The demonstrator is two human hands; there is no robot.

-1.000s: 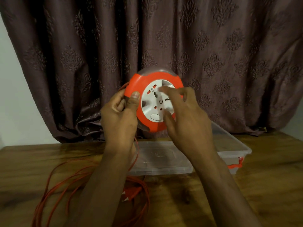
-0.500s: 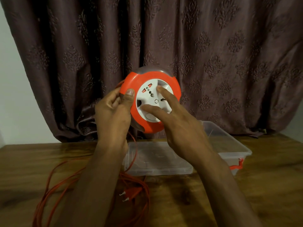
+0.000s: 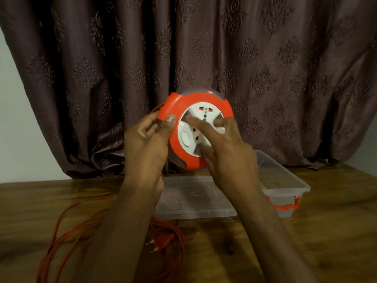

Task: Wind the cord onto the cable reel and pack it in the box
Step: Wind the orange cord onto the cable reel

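Note:
I hold an orange cable reel upright above the table, its white socket face toward me. My left hand grips its left rim, thumb on the orange front. My right hand rests on the white centre hub with its fingers spread across it. The orange cord trails from the reel's left side down into loose loops on the table at lower left. Its two-pin plug lies among the loops. A clear plastic box with an orange latch stands behind my right forearm.
A clear lid lies flat on the wooden table to the left of the box, under my hands. A dark patterned curtain hangs close behind the table's far edge. A pale wall shows at far left.
The white hub has turned under my right fingers, so the socket holes sit in new places. My right hand shifted across the hub. My left hand keeps its grip on the rim.

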